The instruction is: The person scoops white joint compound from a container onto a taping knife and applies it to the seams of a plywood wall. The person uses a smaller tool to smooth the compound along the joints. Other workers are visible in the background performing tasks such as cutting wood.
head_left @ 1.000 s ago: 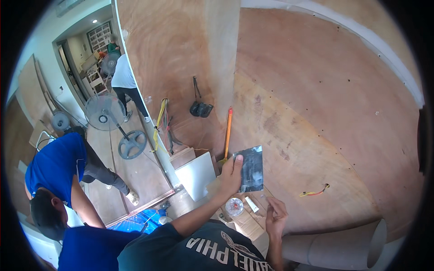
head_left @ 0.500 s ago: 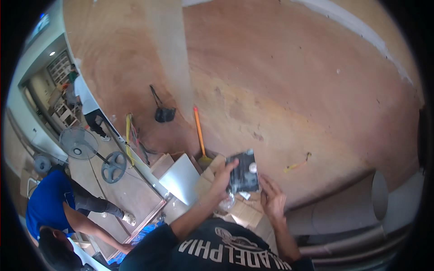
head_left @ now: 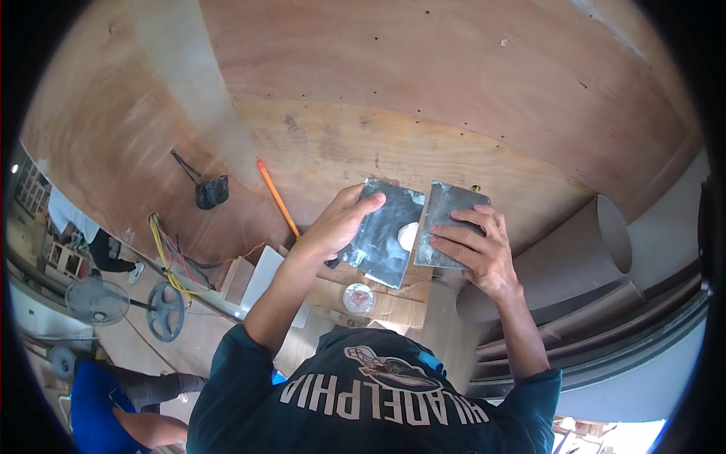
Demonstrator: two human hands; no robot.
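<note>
My left hand [head_left: 340,219] grips a flat, dark metal putty plate [head_left: 378,234], thumb on its upper face. A small lump of white putty [head_left: 407,236] sits at that plate's right edge, and pale smears streak its surface. My right hand [head_left: 480,246] holds a second, greyish metal putty scraper [head_left: 450,204], with fingers spread across its face. The scraper's left edge is close beside the putty; whether it touches the lump I cannot tell. Both tools are held up in front of the plywood wall [head_left: 325,144].
Below my hands, a round tub [head_left: 358,300] stands on cardboard [head_left: 397,303]. An orange-handled tool [head_left: 277,198] leans on the wall. Cables [head_left: 162,250] and a black box [head_left: 212,193] hang at left. A large brown tube [head_left: 575,246] lies right. A co-worker in blue [head_left: 106,408] bends at lower left, near a fan [head_left: 97,296].
My right hand now holds a scraper against the left plate's side; before, its fingers were near the plate's lower corner. Both hands have risen, and the view has turned toward the wall.
</note>
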